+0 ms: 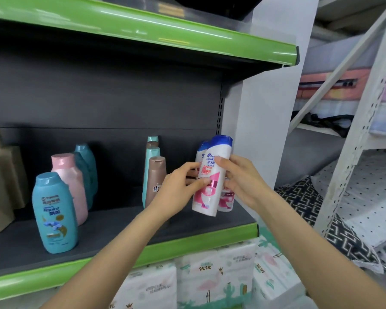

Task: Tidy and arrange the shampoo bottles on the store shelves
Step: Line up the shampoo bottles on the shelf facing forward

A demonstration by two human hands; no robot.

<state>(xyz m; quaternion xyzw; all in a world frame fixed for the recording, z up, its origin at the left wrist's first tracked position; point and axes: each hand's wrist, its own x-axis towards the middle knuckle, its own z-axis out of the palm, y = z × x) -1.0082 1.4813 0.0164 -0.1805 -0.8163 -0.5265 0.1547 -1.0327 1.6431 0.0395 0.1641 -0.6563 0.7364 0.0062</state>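
Note:
A white and pink shampoo bottle with a blue cap point(210, 175) is held tilted just above the dark shelf point(125, 228) near its right end. My left hand point(178, 188) grips its left side and my right hand point(243, 177) grips its right side. A second matching bottle point(226, 200) stands right behind it, mostly hidden. To the left stand a brown bottle point(155, 179) with teal bottles point(152, 152) behind it. Further left are a blue Rejoice bottle point(54, 212), a pink bottle point(69, 181) and a teal bottle point(87, 166).
Gold-brown boxes point(2, 179) sit at the shelf's far left. A green-edged shelf point(165, 30) hangs above. Tissue packs point(210, 277) fill the level below. A white rack point(354, 130) with bedding stands to the right, beyond the white end panel point(265, 108).

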